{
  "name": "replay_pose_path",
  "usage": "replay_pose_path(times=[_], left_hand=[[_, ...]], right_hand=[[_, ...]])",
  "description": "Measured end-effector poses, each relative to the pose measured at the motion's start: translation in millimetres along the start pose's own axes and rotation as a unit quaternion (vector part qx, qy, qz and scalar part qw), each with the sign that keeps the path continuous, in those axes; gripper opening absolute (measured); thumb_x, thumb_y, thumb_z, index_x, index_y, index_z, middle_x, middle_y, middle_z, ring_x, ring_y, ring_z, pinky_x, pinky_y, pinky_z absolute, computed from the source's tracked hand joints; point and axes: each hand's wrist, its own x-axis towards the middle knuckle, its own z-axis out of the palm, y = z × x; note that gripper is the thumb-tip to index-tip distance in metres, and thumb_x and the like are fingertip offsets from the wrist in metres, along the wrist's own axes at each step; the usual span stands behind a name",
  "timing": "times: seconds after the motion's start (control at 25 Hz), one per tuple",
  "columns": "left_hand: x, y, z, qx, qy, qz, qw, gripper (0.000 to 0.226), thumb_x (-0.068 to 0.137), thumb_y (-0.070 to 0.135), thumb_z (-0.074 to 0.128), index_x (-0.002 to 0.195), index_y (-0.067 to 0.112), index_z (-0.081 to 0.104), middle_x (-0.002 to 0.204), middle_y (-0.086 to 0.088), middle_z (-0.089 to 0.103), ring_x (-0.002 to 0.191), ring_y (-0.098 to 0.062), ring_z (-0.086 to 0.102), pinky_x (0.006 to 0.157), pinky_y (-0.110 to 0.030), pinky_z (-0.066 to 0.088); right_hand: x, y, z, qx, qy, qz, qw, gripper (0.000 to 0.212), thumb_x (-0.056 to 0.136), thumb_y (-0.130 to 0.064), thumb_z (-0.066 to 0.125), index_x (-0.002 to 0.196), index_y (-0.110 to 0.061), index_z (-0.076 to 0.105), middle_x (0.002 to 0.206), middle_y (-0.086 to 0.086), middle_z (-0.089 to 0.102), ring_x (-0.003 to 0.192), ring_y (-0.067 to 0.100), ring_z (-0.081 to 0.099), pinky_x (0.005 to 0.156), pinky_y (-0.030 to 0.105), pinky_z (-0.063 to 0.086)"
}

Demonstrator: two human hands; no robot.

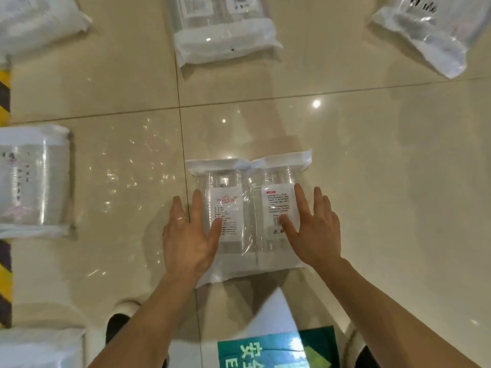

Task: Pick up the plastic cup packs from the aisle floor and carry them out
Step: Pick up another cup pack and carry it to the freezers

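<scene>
Cup pack [249, 208]: lying flat just beyond the green floor sign [276, 349].
Left hand [186, 235]: fingers straight, spread against the pack's left edge, nothing gripped.
Right hand [313, 229]: likewise spread at the right edge.
Other packs [225, 33]: farther beyond the sign, well apart.
Risk: slick film slipping between flat palms; too hard a squeeze crushing cups.

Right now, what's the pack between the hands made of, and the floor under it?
The cup pack looks like clear, glossy plastic film, crinkled and catching glints; clear cups seem to show through. The floor looks like polished beige tile: it mirrors the lights and has thin grout lines.
</scene>
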Motion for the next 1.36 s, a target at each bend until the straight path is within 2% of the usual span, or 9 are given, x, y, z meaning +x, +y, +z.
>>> replay_pose_path(times=[0.08,0.16,0.24,0.36,0.48,0.6,0.72,1.0,1.36], left_hand=[[2,-6,26,-0.019,-0.012,-0.020,1.000,0.074,0.094,0.068,0.027,0.156,0.033,0.004,0.154,-0.020,0.029,0.136,-0.037,0.036,0.104,-0.051,0.037],[-3,-6,46,-0.067,-0.020,-0.008,0.998,0.074,0.095,0.063,0.030,0.156,0.032,0.002,0.138,-0.017,0.044,0.121,-0.036,0.047,0.095,-0.047,0.043],[-8,-3,58,-0.135,-0.018,-0.009,0.991,0.074,0.097,0.057,0.036,0.156,0.031,0.001,0.136,-0.018,0.044,0.119,-0.035,0.046,0.097,-0.045,0.042],[-8,6,53,-0.176,0.014,-0.027,0.984,0.072,0.098,0.057,0.039,0.156,0.032,0.005,0.135,-0.020,0.042,0.120,-0.035,0.043,0.099,-0.044,0.040],[-18,23,12,-0.177,0.072,0.024,0.981,0.073,0.095,0.059,0.033,0.156,0.026,0.011,0.129,-0.023,0.047,0.115,-0.038,0.046,0.097,-0.049,0.045],[-25,44,-57,-0.201,0.113,0.020,0.973,0.070,0.098,0.054,0.036,0.157,0.027,0.010,0.135,-0.023,0.043,0.116,-0.037,0.049,0.097,-0.047,0.046],[-42,73,-155,-0.195,0.152,0.013,0.969,0.070,0.098,0.050,0.038,0.157,0.031,0.004,0.142,-0.018,0.037,0.118,-0.035,0.052,0.089,-0.045,0.049],[-121,141,-406,-0.199,0.243,0.044,0.948,0.069,0.099,0.053,0.034,0.155,0.038,-0.002,0.148,-0.016,0.032,0.125,-0.033,0.046,0.093,-0.046,0.045],[-251,229,-693,-0.185,0.345,0.106,0.914,0.070,0.097,0.057,0.032,0.154,0.041,-0.006,0.144,-0.020,0.038,0.124,-0.037,0.045,0.090,-0.046,0.045]], right_hand=[[7,11,26,0.022,-0.012,0.024,0.999,0.073,0.092,-0.071,0.020,0.150,-0.044,-0.015,0.163,0.015,0.005,0.149,0.033,0.008,0.117,0.051,0.018],[10,17,45,0.057,-0.010,0.028,0.998,0.076,0.088,-0.076,0.018,0.149,-0.045,-0.017,0.156,0.017,0.025,0.142,0.035,0.027,0.111,0.052,0.031],[7,18,52,0.127,-0.006,0.009,0.992,0.076,0.088,-0.077,0.022,0.148,-0.048,-0.016,0.145,0.012,0.038,0.130,0.034,0.043,0.101,0.051,0.042],[3,14,36,0.210,0.009,0.001,0.978,0.079,0.090,-0.068,0.035,0.152,-0.044,-0.007,0.141,0.006,0.035,0.121,0.029,0.049,0.094,0.043,0.046],[-8,4,-8,0.227,0.037,-0.009,0.973,0.077,0.091,-0.065,0.038,0.151,-0.046,-0.006,0.150,0.003,0.026,0.122,0.027,0.051,0.094,0.042,0.049],[-21,-18,-76,0.210,0.054,-0.009,0.976,0.074,0.092,-0.066,0.035,0.147,-0.051,-0.012,0.154,-0.001,0.020,0.116,0.026,0.057,0.088,0.041,0.054],[-44,-51,-172,0.187,0.120,-0.028,0.975,0.072,0.093,-0.066,0.036,0.148,-0.052,-0.010,0.152,0.005,0.024,0.112,0.028,0.059,0.081,0.042,0.055],[-135,-126,-423,0.160,0.243,-0.067,0.955,0.073,0.092,-0.068,0.036,0.149,-0.050,-0.004,0.149,0.007,0.028,0.125,0.029,0.050,0.090,0.046,0.049],[-278,-182,-711,0.167,0.365,-0.108,0.910,0.073,0.091,-0.069,0.036,0.151,-0.047,-0.001,0.141,0.008,0.036,0.116,0.030,0.052,0.087,0.046,0.050]])
